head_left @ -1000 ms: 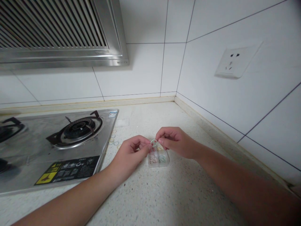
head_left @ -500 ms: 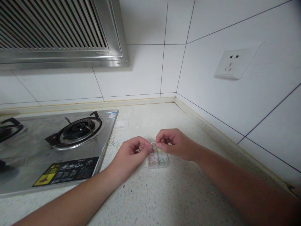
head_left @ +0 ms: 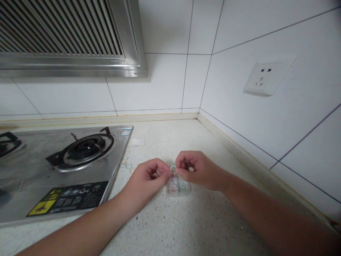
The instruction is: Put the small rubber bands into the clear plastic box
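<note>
Clamped fingers of the left hand on one side of a pale green ring and fingers of the right hand on the other, with thumb and forefinger pinched together on each. Held the ring over the far part of a clear, divided box. Could not tell contact from clearance between ring and box.

Showed less of the loop than a second earlier: nearly a full circle then, mostly an upper arch now. Sat slightly lower in view with both hands and the box, probably through a shift of the head. Kept the two-handed pinch, with no release on either side; judged that as fine handling not yet finished.

Saw pinkish rings in the near left compartment and green rings in the near right one. Lost sight of most of the far part behind the fingers. Noted loose rings on the tabletop, between the left hand and a steel cooktop, with a flat, pale rectangle behind. Found a burner farther left, a range hood above and a wall socket to the right, all well apart from the hands. Met the chief obstruction in the left hand, lying between box and loose rings, possibly covering some.
</note>
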Motion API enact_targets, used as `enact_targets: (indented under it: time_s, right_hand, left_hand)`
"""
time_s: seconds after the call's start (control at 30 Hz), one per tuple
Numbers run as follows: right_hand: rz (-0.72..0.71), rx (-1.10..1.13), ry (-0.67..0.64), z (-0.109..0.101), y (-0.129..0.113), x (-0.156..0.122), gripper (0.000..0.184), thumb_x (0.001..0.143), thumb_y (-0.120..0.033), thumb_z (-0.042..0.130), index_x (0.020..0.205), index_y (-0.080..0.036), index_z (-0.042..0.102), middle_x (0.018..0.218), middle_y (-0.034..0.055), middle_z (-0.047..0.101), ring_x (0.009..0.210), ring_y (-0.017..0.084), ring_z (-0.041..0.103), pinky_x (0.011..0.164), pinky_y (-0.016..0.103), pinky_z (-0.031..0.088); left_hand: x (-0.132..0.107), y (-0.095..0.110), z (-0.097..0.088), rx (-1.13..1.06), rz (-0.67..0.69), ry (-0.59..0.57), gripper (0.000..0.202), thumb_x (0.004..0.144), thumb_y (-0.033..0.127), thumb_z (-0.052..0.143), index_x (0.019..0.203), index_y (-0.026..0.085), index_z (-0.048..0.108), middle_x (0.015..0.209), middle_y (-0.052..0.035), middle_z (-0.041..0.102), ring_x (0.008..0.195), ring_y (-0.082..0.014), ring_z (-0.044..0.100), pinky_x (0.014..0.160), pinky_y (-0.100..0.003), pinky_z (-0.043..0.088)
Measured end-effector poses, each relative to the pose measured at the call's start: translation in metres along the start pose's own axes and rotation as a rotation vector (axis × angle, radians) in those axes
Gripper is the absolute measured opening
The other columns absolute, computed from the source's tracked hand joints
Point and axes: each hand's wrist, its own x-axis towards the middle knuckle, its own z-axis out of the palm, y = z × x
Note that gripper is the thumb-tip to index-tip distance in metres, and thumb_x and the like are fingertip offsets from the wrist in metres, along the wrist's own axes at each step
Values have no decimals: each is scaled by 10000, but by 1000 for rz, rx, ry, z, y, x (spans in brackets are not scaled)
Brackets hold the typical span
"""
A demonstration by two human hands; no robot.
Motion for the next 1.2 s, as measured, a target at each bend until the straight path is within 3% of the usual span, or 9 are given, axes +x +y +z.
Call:
enact_targets:
  time_s: [0.87, 1.13, 1.2]
  right_hand:
    - [46, 15, 11, 4, -1, 1, 132, 794, -225, 643, 733, -176, 536, 609, -51, 483, 551, 73, 404, 495, 207, 314]
    - [41, 115, 17, 3, 8, 1, 145, 883, -280, 594, 986, -179, 604, 655, -57, 501, 565, 74, 416, 520, 213, 327]
    - [69, 75, 0, 3, 7, 1, 149, 895, -277, 576, 968, -165, 643, 646, -45, 519, 572, 78, 443, 528, 215, 346]
  left_hand:
    - [4, -2, 1, -51, -34, -23, 244, 777, 366, 723, 754, 147, 618, 627, 28, 520, 575, -94, 431, 566, -228, 346]
    - [3, -2, 0, -65, -24, -23, 245, 803, 367, 702, 748, 147, 609, 606, 46, 485, 546, -78, 380, 529, -215, 306]
    - [4, -1, 0, -66, -21, -29, 248, 805, 368, 699, 747, 144, 607, 604, 47, 483, 549, -79, 378, 528, -214, 303]
